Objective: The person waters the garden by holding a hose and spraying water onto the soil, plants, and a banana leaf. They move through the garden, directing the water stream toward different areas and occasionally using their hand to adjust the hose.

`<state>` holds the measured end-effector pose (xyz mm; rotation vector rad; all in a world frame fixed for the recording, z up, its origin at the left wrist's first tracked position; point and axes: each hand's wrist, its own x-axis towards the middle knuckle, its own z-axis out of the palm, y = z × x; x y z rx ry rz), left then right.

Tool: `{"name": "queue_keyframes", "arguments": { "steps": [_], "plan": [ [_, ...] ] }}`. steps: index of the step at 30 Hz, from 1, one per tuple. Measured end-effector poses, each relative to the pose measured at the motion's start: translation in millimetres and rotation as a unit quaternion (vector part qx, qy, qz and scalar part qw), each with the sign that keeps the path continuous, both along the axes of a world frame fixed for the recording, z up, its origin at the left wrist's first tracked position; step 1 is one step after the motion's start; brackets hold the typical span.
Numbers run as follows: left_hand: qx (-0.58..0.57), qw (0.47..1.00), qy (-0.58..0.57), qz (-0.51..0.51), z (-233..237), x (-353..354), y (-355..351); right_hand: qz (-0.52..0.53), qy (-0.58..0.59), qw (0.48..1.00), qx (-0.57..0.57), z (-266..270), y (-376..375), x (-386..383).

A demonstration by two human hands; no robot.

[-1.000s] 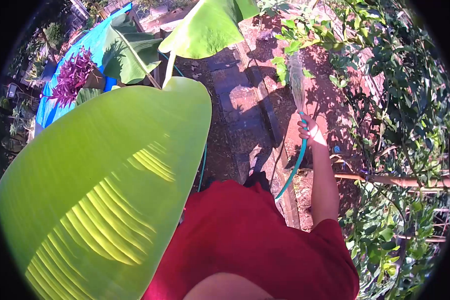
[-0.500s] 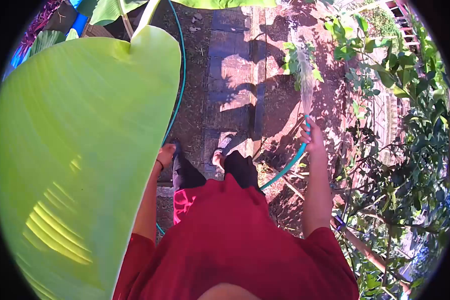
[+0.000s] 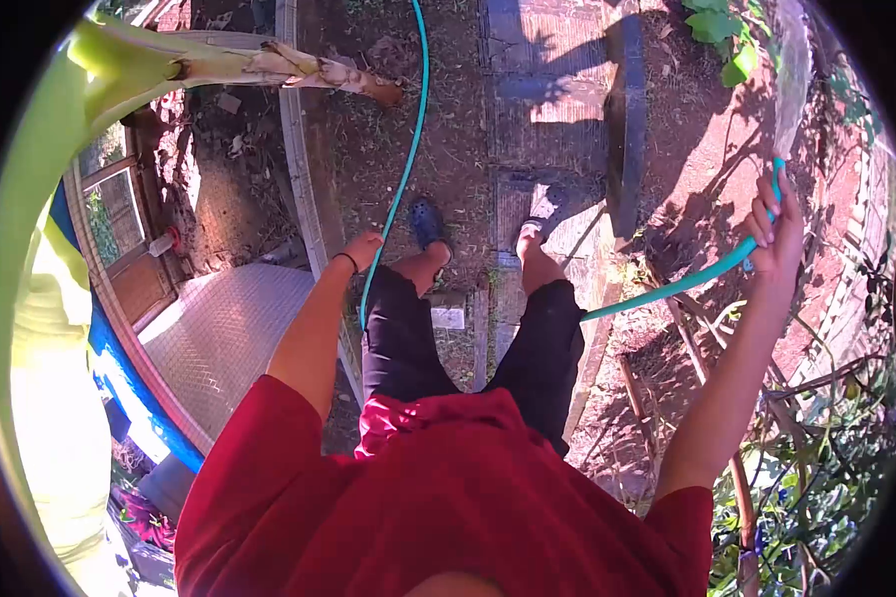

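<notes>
In my right hand, raised at the far right, the fingers are wrapped round the end of a green garden hose. Water sprays from its tip, away from me. The hose runs back from that hand past my right leg. My left hand, a dark band on its wrist, is closed at another length of green hose beside my left leg. The fingers seem to grip it, though their undersides are hidden. Leafy green growth stands left of the spray.
I stand with one shoe on soil and the other on a plank walkway. A thick plant stalk crosses the upper left. Wire mesh lies left of me. Branches and foliage crowd the lower right.
My view has shifted, and the large leaf no longer covers my left arm. My right hand, with the spraying hose, now appears further right. My left hand stays by the hose.
</notes>
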<state>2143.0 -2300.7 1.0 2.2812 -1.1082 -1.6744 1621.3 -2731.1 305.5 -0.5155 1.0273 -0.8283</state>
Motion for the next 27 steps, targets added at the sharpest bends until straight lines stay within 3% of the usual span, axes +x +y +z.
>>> {"name": "queue_keyframes", "arguments": {
  "steps": [2, 3, 5, 6, 8, 10, 12, 13, 14, 16, 18, 20, 23, 24, 25, 26, 27],
  "plan": [
    [0.156, 0.978, 0.023, -0.140, -35, 15, 4, 0.059, -0.064, 0.996, -0.014, -40, -32, -25],
    [0.172, 0.975, 0.024, -0.141, -58, 26, 12, 0.084, -0.061, 0.994, -0.013, -54, -47, -30],
    [0.215, 0.974, 0.057, -0.045, -105, 37, 32, 0.113, -0.023, 0.993, -0.026, -77, -75, -39],
    [0.219, 0.973, 0.056, -0.042, -114, 37, 28, 0.114, -0.007, 0.993, -0.035, -84, -91, -40],
    [0.244, 0.958, -0.048, -0.145, -124, 24, -1, 0.115, 0.008, 0.992, -0.047, -100, -120, -33],
    [0.201, 0.972, -0.062, -0.101, -149, -19, -40, 0.115, 0.021, 0.992, -0.053, -111, -147, -21],
    [0.066, 0.991, 0.114, -0.029, -114, -110, -137, 0.114, 0.031, 0.991, -0.063, -118, -181, -1],
    [0.060, 0.953, 0.290, 0.058, -84, -158, -185, 0.115, 0.031, 0.991, -0.067, -119, -195, 11],
    [0.024, 0.942, 0.334, -0.004, -43, -200, -234, 0.113, 0.030, 0.991, -0.071, -118, -206, 21],
    [-0.069, 0.905, 0.411, -0.086, -35, -289, -283, 0.118, 0.026, 0.989, -0.080, -112, -235, 40],
    [-0.080, 0.915, 0.392, -0.045, 22, -327, -338, 0.125, 0.022, 0.988, -0.088, -97, -260, 62],
    [-0.098, 0.881, 0.462, 0.007, 15, -342, -378, 0.133, 0.000, 0.987, -0.086, -92, -292, 81],
    [-0.179, 0.892, 0.415, 0.014, -8, -332, -413, 0.179, -0.142, 0.973, -0.011, -121, -375, 83],
    [-0.192, 0.898, 0.395, 0.017, -7, -327, -423, 0.142, -0.015, 0.989, -0.044, -98, -340, 123],
    [-0.168, 0.921, 0.347, -0.052, 19, -311, -433, 0.110, 0.120, 0.985, -0.060, -73, -302, 167],
    [-0.194, 0.906, 0.375, -0.020, 20, -314, -429, 0.076, 0.100, 0.992, -0.005, -78, -306, 176],
    [-0.163, 0.906, 0.391, 0.005, 34, -312, -424, 0.197, -0.033, 0.980, -0.004, -113, -348, 157]
  ]
}}
